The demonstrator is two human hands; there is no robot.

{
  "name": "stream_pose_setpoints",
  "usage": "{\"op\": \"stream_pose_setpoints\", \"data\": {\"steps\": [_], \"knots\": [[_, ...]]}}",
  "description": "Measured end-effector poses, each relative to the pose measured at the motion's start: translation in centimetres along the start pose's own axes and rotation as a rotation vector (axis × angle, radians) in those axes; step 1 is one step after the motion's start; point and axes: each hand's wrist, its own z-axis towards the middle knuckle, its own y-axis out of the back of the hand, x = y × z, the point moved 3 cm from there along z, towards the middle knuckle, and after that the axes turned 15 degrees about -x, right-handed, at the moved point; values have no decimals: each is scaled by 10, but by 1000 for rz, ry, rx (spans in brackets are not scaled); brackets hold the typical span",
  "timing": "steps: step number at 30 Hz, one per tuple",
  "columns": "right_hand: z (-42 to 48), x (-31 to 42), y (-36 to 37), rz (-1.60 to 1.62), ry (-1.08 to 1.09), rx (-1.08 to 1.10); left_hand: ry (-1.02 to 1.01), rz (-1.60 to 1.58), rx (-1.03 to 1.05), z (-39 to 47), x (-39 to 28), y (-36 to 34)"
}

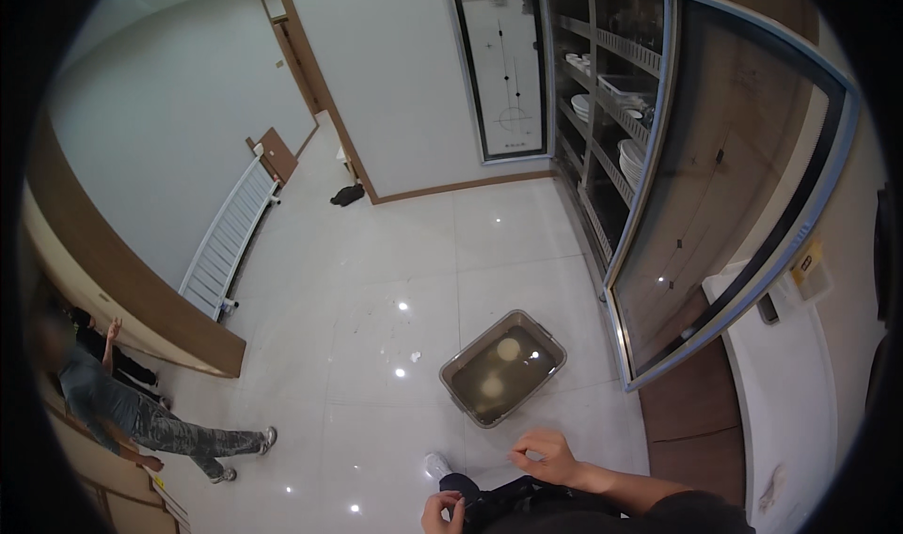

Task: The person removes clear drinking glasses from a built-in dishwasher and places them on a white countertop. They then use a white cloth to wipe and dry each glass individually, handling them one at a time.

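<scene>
My right hand is in front of my body, fingers loosely curled with a gap to the thumb, and nothing shows in it. At the bottom edge, my left hand is partly cut off beside my dark clothing; its fingers are bent and it too appears to hold nothing. A grey-brown plastic tub stands on the floor just beyond my right hand, apart from it. Murky liquid lies inside. Two pale round shapes show there; whether they are dishes or reflections I cannot tell.
At right, a metal dish cabinet has its glass door swung out; stacked bowls sit on its shelves. A white basin counter lies beyond. Left are a radiator and a person, another behind. Glossy tiles cover the floor.
</scene>
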Motion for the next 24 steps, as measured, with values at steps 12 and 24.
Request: {"op": "stream_pose_setpoints", "data": {"steps": [12,24], "knots": [[99,-2,-239,109,-123,-40,-304,90,59,248,36,119],[185,-83,-325,-2,-437,-151,-261,-85,288,441,54,85]]}}
